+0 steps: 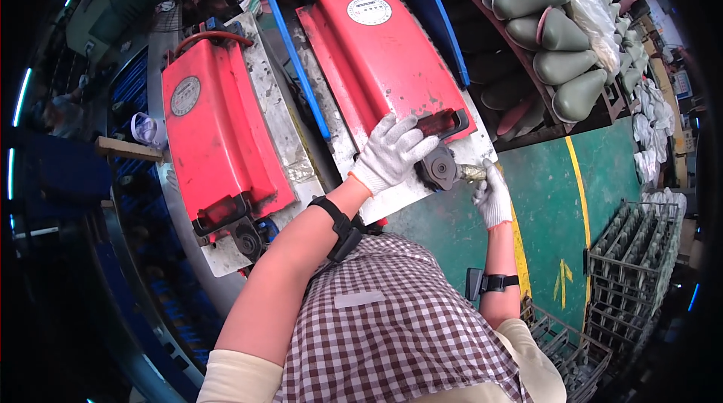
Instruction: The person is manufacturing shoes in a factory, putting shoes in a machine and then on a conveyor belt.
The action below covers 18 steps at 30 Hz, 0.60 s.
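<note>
Right hand [495, 198] is clamping its grip on a worn handle [471, 172], near end of the rightmost red machine [384, 56]; left hand [390, 153], can't tell! Green floor [542, 177] is flanking the pale worktop [399, 198].

From mid-view, one machine [199, 135] lies at ten o'clock, another machine [384, 53] at twelve, shelved boots [566, 29] at two. A rack [631, 256] stands between three and four.

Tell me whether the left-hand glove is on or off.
On: the white glove covers the left hand, fingers included, with its orange edge around the wrist.
</note>
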Each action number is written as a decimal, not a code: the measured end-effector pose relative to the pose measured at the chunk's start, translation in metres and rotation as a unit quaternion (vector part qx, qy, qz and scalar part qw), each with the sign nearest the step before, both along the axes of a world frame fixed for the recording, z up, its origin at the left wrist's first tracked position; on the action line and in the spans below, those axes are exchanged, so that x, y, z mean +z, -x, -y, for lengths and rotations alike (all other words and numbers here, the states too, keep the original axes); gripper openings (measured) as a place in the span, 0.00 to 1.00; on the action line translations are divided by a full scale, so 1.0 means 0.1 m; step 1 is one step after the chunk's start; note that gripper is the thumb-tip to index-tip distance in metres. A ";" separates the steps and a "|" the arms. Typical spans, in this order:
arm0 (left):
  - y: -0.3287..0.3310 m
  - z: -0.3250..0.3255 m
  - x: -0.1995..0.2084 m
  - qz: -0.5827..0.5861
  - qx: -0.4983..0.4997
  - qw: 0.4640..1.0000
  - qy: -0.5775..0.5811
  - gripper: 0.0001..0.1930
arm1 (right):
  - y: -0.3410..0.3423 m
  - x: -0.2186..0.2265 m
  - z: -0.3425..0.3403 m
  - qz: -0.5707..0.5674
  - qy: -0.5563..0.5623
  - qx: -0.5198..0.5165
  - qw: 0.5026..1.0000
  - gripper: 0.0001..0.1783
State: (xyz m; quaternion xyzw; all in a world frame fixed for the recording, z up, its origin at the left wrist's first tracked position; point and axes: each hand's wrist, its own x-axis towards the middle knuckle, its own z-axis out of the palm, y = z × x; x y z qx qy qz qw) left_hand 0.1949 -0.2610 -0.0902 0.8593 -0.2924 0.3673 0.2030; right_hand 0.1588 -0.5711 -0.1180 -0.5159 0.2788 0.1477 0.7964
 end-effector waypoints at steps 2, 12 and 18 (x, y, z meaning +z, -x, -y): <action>0.05 -0.03 0.01 -0.026 0.009 1.000 -0.006 0.22 | 0.04 0.00 -0.03 0.014 0.061 0.005 0.998 0.24; 0.96 -0.94 0.83 -0.313 -0.021 0.940 0.131 0.20 | 0.13 0.21 -0.51 0.307 0.669 0.078 0.672 0.15; 2.02 -1.99 0.90 -0.267 0.289 0.910 0.132 0.10 | -0.13 -0.01 -0.82 0.355 0.731 0.061 0.580 0.10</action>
